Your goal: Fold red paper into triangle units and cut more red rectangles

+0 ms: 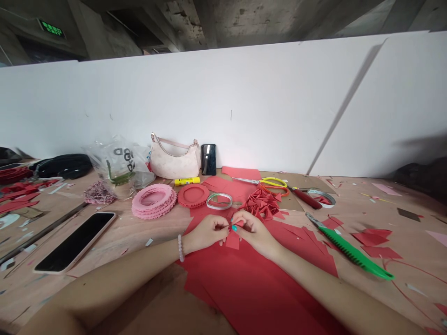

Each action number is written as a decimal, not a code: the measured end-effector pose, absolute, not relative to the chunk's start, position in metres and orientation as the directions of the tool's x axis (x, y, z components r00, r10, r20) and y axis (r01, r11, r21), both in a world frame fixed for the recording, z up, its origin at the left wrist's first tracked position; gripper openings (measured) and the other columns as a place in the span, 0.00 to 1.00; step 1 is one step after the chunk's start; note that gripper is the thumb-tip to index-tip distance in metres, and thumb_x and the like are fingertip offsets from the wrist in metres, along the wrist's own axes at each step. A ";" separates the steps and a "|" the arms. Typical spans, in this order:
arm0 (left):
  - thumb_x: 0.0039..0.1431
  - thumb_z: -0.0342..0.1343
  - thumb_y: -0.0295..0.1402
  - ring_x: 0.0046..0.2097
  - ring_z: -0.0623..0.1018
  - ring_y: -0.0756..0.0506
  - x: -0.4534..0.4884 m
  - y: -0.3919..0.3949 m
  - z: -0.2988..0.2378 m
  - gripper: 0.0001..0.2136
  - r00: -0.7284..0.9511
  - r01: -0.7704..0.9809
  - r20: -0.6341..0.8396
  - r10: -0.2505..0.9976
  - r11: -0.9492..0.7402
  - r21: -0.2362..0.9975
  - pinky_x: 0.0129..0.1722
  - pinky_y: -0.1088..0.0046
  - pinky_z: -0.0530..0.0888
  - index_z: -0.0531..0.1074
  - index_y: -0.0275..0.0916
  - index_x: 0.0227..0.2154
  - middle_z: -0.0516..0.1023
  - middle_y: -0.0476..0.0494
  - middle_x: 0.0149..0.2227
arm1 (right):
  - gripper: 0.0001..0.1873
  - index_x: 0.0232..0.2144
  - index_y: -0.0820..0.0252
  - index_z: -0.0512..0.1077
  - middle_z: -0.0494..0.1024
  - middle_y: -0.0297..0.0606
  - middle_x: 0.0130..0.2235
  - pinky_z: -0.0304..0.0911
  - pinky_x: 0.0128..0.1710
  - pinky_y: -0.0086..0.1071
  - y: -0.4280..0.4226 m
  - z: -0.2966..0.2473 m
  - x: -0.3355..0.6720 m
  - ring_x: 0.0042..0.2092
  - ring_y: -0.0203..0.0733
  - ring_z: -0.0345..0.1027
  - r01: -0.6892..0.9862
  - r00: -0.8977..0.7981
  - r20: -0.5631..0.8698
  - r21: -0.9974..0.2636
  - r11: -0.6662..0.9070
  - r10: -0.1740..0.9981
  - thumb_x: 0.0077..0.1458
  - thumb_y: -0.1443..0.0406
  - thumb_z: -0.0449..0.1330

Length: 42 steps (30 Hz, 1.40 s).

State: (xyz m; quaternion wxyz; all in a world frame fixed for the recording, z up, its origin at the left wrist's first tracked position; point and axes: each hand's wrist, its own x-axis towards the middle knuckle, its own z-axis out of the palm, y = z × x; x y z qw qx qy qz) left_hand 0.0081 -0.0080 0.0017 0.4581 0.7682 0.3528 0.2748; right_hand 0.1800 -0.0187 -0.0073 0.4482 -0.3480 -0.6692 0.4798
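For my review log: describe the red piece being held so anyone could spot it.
On the wooden table, find the large red paper sheets. Above them, the left hand and right hand meet, and the small red paper piece hangs there, the only one held in the fingers.

Looks like a makeshift craft workshop set up inside a raw, unfinished building: bare concrete ceiling (223, 18) overhead, a green exit sign (51, 28) up in the corner, and white panels (223, 107) standing along the back. The plywood tabletop (115, 242) is a proper work surface too, littered with red paper scraps (370, 237), plus scissors (265, 182), a glue stick (187, 181), tape (321, 197) and a green cutter (349, 249).
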 end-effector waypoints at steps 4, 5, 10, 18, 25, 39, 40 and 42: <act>0.47 0.44 0.25 0.21 0.68 0.53 0.008 -0.008 0.000 0.07 0.602 0.290 0.107 0.792 -0.342 0.894 0.22 0.81 0.62 0.61 0.36 0.17 0.65 0.53 0.16 | 0.05 0.29 0.57 0.65 0.67 0.33 0.32 0.59 0.34 0.30 -0.020 -0.006 0.180 0.35 0.37 0.62 0.018 -0.368 0.253 -0.960 0.279 0.895 0.49 0.63 0.58; 0.47 0.44 0.25 0.21 0.67 0.53 0.009 -0.009 0.000 0.07 0.603 0.291 0.111 0.790 -0.347 0.891 0.22 0.80 0.61 0.61 0.36 0.17 0.65 0.53 0.16 | 0.04 0.30 0.57 0.66 0.67 0.33 0.32 0.59 0.34 0.30 -0.020 -0.006 0.181 0.35 0.37 0.62 0.012 -0.374 0.246 -0.963 0.270 0.894 0.50 0.64 0.58; 0.47 0.45 0.26 0.21 0.60 0.55 0.009 -0.010 0.003 0.08 0.586 0.291 0.152 0.796 -0.382 0.877 0.21 0.79 0.57 0.58 0.36 0.16 0.58 0.54 0.17 | 0.07 0.36 0.56 0.66 0.69 0.33 0.32 0.61 0.34 0.31 -0.018 -0.011 0.182 0.33 0.36 0.64 -0.033 -0.395 0.184 -0.982 0.186 0.900 0.53 0.64 0.54; 0.47 0.45 0.26 0.21 0.59 0.54 0.009 -0.009 0.003 0.08 0.525 0.304 0.170 0.834 -0.370 0.878 0.21 0.79 0.55 0.57 0.36 0.15 0.59 0.54 0.16 | 0.14 0.42 0.55 0.64 0.67 0.33 0.32 0.62 0.31 0.33 -0.015 -0.017 0.183 0.25 0.32 0.62 -0.065 -0.369 0.162 -0.987 0.149 0.915 0.54 0.57 0.51; 0.51 0.43 0.29 0.22 0.68 0.52 0.009 -0.006 0.002 0.09 0.488 0.280 0.135 0.862 -0.301 0.912 0.26 0.79 0.63 0.62 0.36 0.18 0.67 0.51 0.18 | 0.15 0.45 0.53 0.60 0.60 0.25 0.21 0.57 0.29 0.30 -0.018 -0.011 0.182 0.25 0.35 0.59 0.011 -0.328 0.204 -0.976 0.219 0.922 0.55 0.59 0.52; 0.54 0.46 0.36 0.22 0.68 0.53 0.008 0.000 -0.001 0.12 0.414 0.184 0.082 0.907 -0.171 0.968 0.22 0.79 0.61 0.66 0.34 0.22 0.68 0.50 0.19 | 0.14 0.39 0.52 0.67 0.67 0.35 0.39 0.59 0.35 0.34 -0.020 -0.012 0.181 0.37 0.40 0.63 0.193 -0.357 0.360 -0.874 0.446 0.862 0.50 0.70 0.49; 0.54 0.46 0.37 0.22 0.69 0.53 0.008 0.001 -0.001 0.12 0.415 0.178 0.069 0.907 -0.156 0.972 0.22 0.80 0.62 0.67 0.34 0.23 0.69 0.50 0.20 | 0.13 0.37 0.52 0.68 0.67 0.36 0.40 0.59 0.35 0.34 -0.020 -0.011 0.181 0.37 0.40 0.62 0.209 -0.353 0.365 -0.866 0.454 0.861 0.48 0.70 0.51; 0.53 0.47 0.38 0.24 0.71 0.52 0.008 0.000 0.000 0.12 0.443 0.174 0.038 0.896 -0.127 0.977 0.22 0.80 0.63 0.68 0.34 0.24 0.71 0.48 0.21 | 0.09 0.32 0.54 0.69 0.68 0.36 0.38 0.59 0.33 0.33 -0.020 -0.010 0.180 0.35 0.41 0.62 0.240 -0.325 0.367 -0.859 0.451 0.872 0.47 0.69 0.55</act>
